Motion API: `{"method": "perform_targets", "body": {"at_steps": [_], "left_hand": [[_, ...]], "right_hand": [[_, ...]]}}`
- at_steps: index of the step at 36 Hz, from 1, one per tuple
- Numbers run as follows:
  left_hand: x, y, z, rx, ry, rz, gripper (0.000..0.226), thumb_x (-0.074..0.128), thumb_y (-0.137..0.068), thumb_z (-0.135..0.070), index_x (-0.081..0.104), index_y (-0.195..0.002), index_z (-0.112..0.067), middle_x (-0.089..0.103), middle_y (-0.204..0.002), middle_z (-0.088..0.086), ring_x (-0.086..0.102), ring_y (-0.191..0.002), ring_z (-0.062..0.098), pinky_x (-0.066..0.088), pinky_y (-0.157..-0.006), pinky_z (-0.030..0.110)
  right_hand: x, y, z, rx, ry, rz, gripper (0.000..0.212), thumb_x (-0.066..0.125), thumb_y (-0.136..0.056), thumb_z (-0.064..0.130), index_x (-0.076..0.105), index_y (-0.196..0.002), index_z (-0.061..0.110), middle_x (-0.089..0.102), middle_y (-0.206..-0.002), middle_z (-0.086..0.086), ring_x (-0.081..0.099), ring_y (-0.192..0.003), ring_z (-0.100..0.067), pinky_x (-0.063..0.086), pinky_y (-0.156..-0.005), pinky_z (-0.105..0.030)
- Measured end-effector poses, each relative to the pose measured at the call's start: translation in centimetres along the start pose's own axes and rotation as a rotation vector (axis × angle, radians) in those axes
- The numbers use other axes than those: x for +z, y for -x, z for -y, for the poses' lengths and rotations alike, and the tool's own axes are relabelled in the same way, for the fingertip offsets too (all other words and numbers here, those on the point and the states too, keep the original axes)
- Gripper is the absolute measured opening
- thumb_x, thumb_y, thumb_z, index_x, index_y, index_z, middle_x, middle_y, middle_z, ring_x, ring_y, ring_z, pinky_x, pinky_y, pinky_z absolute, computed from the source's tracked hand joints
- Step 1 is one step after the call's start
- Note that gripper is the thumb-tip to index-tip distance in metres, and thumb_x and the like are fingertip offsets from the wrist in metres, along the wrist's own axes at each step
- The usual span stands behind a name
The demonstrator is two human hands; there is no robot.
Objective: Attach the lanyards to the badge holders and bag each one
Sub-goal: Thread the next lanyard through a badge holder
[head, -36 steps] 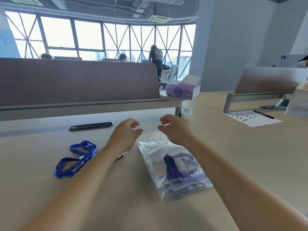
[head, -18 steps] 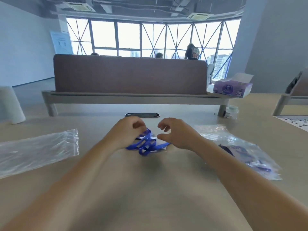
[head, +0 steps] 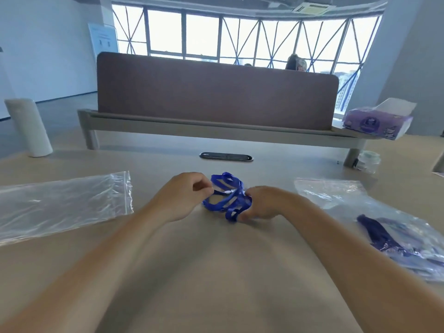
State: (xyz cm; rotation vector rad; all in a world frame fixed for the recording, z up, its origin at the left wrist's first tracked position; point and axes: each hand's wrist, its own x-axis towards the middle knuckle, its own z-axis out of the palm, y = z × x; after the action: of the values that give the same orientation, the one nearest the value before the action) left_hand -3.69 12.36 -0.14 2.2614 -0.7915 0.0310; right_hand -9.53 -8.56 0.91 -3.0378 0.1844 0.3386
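Blue lanyard point(head: 225, 200) bunched between both hands, on the desk. Left hand point(head: 185, 195) pinches a strap; right hand point(head: 262, 204) grips the bundle. Badge holder not discernible. Best: isolate the clip end, keep the loops flat. Empty bag point(head: 64, 203) lies left of the left hand.

We are reaching both bare forearms forward, hands close together: our left hand point(head: 183, 197) is pinching the blue lanyard point(head: 240, 200) with curled fingers, our right hand point(head: 263, 204) is gripping its other side.
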Motion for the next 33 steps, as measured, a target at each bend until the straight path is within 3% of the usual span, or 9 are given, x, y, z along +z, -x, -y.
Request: {"method": "perform_targets", "body": {"at_steps": [2, 5, 14, 16, 21, 26, 28, 31, 33], "left_hand": [[0.2, 0.0, 0.4, -0.014, 0.006, 0.002, 0.010, 0.061, -0.094, -0.027, 0.066, -0.087, -0.032, 0.068, -0.092, -0.013, 0.062, -0.086, 0.007, 0.051, -0.080, 0.031], [0.3, 0.3, 0.8, -0.042, 0.008, 0.002, 0.009, 0.061, -0.093, -0.030, 0.068, -0.087, -0.030, 0.069, -0.091, -0.013, 0.064, -0.088, 0.012, 0.054, -0.084, 0.040], [0.0, 0.5, 1.9, -0.124, -0.085, 0.054, 0.013, 0.059, -0.092, -0.029, 0.069, -0.095, -0.023, 0.070, -0.095, -0.008, 0.065, -0.089, 0.013, 0.053, -0.087, 0.040], [0.1, 0.6, 1.9, -0.123, -0.102, 0.061, 0.014, 0.058, -0.093, -0.029, 0.070, -0.098, -0.021, 0.070, -0.096, -0.007, 0.064, -0.090, 0.013, 0.053, -0.087, 0.038], [0.5, 0.5, 1.8, -0.071, -0.120, 0.015, 0.019, 0.059, -0.095, -0.030, 0.069, -0.111, -0.026, 0.063, -0.104, -0.009, 0.061, -0.096, 0.012, 0.050, -0.088, 0.031], [1.2, 0.4, 2.2, 0.047, -0.156, 0.095, 0.027, 0.057, -0.098, -0.025, 0.068, -0.122, -0.028, 0.056, -0.127, -0.015, 0.054, -0.109, 0.007, 0.041, -0.092, 0.023], [1.4, 0.3, 2.5, 0.092, -0.216, 0.155, 0.028, 0.056, -0.098, -0.024, 0.070, -0.122, -0.028, 0.056, -0.131, -0.013, 0.052, -0.112, 0.007, 0.039, -0.091, 0.022], [1.6, 0.3, 2.7, 0.093, -0.254, 0.203, 0.026, 0.055, -0.098, -0.026, 0.072, -0.118, -0.031, 0.060, -0.120, -0.011, 0.054, -0.105, 0.010, 0.041, -0.085, 0.026], [1.6, 0.4, 2.6, 0.080, -0.268, 0.203, 0.025, 0.054, -0.096, -0.029, 0.074, -0.110, -0.030, 0.063, -0.113, -0.005, 0.058, -0.102, 0.018, 0.047, -0.087, 0.037]], "right_hand": [[0.1, -0.3, 0.6, -0.028, 0.002, -0.008, 0.042, 0.066, -0.084, 0.054, 0.061, -0.107, 0.019, 0.060, -0.104, 0.001, 0.055, -0.092, -0.020, 0.042, -0.076, -0.029], [0.1, -0.8, 1.9, -0.054, -0.015, -0.020, 0.051, 0.068, -0.081, 0.051, 0.061, -0.124, 0.023, 0.059, -0.115, 0.000, 0.057, -0.101, -0.022, 0.047, -0.085, -0.033], [-1.1, -2.5, 4.6, -0.122, -0.012, 0.037, 0.073, 0.076, -0.077, 0.047, 0.047, -0.141, 0.027, 0.048, -0.140, 0.004, 0.050, -0.122, -0.021, 0.043, -0.097, -0.034], [-1.8, -2.7, 4.4, -0.094, 0.009, 0.034, 0.065, 0.070, -0.084, 0.041, 0.048, -0.142, 0.021, 0.050, -0.141, 0.002, 0.050, -0.123, -0.022, 0.043, -0.097, -0.032], [-1.7, -4.0, 3.7, -0.003, 0.107, -0.051, 0.030, 0.054, -0.093, 0.013, 0.065, -0.120, 0.005, 0.063, -0.124, -0.014, 0.063, -0.108, -0.029, 0.054, -0.087, -0.034], [-0.8, -4.6, 3.8, 0.001, 0.040, -0.006, 0.054, 0.073, -0.082, 0.044, 0.064, -0.122, 0.009, 0.063, -0.119, -0.008, 0.062, -0.106, -0.027, 0.052, -0.091, -0.037], [-0.8, -4.6, 3.8, -0.013, 0.023, 0.021, 0.058, 0.076, -0.078, 0.050, 0.065, -0.116, 0.008, 0.065, -0.109, -0.008, 0.063, -0.098, -0.026, 0.052, -0.084, -0.035], [-0.9, -4.5, 3.8, -0.018, 0.026, 0.052, 0.045, 0.074, -0.079, 0.051, 0.060, -0.073, 0.009, 0.051, -0.066, -0.004, 0.048, -0.062, -0.022, 0.039, -0.058, -0.029], [-1.0, -4.1, 3.9, -0.019, 0.024, 0.058, 0.054, 0.073, -0.080, 0.052, 0.045, -0.058, 0.011, 0.038, -0.058, -0.002, 0.035, -0.055, -0.020, 0.030, -0.052, -0.029]]}}
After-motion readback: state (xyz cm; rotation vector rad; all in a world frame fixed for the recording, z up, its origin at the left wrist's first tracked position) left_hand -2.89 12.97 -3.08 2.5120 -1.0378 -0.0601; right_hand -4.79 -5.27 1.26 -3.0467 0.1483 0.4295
